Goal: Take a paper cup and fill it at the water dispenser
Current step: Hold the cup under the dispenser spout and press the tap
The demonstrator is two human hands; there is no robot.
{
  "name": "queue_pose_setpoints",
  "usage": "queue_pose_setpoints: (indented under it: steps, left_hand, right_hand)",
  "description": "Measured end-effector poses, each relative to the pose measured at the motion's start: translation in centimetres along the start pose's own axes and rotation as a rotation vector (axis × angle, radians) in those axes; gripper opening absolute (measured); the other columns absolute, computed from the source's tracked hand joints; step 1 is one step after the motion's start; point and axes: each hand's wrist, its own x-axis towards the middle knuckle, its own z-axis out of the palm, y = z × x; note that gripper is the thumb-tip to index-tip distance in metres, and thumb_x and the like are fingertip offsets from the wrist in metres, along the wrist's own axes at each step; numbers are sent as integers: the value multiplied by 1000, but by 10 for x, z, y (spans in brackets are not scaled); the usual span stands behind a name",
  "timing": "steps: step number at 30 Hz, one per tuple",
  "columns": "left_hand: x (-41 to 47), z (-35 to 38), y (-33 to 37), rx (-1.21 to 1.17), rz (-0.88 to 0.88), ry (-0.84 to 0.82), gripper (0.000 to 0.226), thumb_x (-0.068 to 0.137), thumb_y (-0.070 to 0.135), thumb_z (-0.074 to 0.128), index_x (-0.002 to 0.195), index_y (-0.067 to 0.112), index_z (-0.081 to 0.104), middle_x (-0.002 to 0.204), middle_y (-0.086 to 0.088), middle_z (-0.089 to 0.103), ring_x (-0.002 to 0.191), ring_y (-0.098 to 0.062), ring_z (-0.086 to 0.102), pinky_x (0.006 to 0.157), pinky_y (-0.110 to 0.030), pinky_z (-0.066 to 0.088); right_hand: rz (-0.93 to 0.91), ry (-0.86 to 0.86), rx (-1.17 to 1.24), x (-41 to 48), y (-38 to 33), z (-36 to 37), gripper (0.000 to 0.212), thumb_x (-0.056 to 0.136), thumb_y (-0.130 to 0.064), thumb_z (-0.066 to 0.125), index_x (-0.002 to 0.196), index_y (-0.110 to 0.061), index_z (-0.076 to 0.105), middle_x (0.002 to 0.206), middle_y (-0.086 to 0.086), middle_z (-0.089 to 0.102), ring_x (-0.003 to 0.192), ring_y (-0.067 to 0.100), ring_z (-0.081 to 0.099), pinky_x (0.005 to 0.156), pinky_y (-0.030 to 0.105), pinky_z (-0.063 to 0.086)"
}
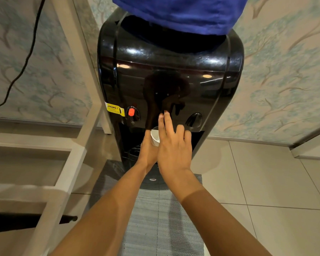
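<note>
So both arms were stretched out toward the black water dispenser [170,74], which had a blue cover [179,12] draped over the bottle up top. The left hand [148,150] was tucked into the recess under the taps, wrapped around a white paper cup [155,137]. Only the rim and a bit of the side showed, since the right hand covered the rest. The cup sat tilted a little toward the camera, roughly below the middle of the front panel.

The right hand [174,148] was spread open, holding nothing, with two fingertips [167,115] pressed up against the glossy panel between the red tap [131,112] on the left and the dark tap [194,120] on the right. There was probably a middle button under those fingers, but I honestly couldn't make it out. A yellow warning sticker [115,109] sat just beside the red tap. A grey mat [161,218] lay on the tiled floor [266,182] in front, and a white shelf frame [67,163] stood off to the left.
</note>
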Motion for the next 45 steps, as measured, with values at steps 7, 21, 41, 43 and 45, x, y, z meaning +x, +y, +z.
queue_pose_setpoints:
  steps: [7, 21, 41, 43, 45]
  left_hand:
    - [-4, 1, 4, -17, -1, 0, 38, 83, 20, 64, 113, 8, 45, 102, -2, 59, 95, -18, 59, 72, -25, 47]
    - [-9, 0, 7, -43, 3, 2, 41, 82, 23, 65, 116, 12, 45, 99, 5, 58, 96, -14, 58, 72, -22, 46]
    - [-5, 1, 6, 5, -21, -2, 35, 81, 18, 67, 108, 12, 46, 89, 7, 57, 82, -7, 56, 65, -20, 45]
    - [-4, 2, 6, 3, -19, 1, 35, 80, 18, 67, 108, 14, 46, 89, 8, 56, 82, -5, 56, 64, -19, 44]
    - [-3, 2, 6, 4, -21, 3, 35, 80, 19, 68, 107, 15, 46, 89, 10, 56, 82, -4, 56, 63, -18, 43]
  right_hand:
    - [-11, 6, -21, 1, 1, -2, 78, 91, -11, 48, 150, -13, -3, 160, 1, 3, 108, 23, 43, 97, 32, 37]
    - [-3, 11, -21, -1, 0, -2, 80, 90, -10, 52, 150, -13, -1, 159, 2, 4, 108, 24, 43, 96, 32, 37]
    - [-21, 4, -21, -1, 2, -2, 81, 88, -6, 51, 150, -13, -2, 159, 2, 4, 105, 23, 43, 95, 32, 37]
    - [-21, 12, -26, 0, 2, -1, 81, 88, -6, 51, 150, -13, -1, 159, 2, 5, 104, 23, 44, 94, 32, 38]
    - [-17, 14, -28, 0, 2, 0, 82, 88, -5, 52, 150, -13, 0, 159, 1, 6, 104, 23, 45, 94, 32, 38]
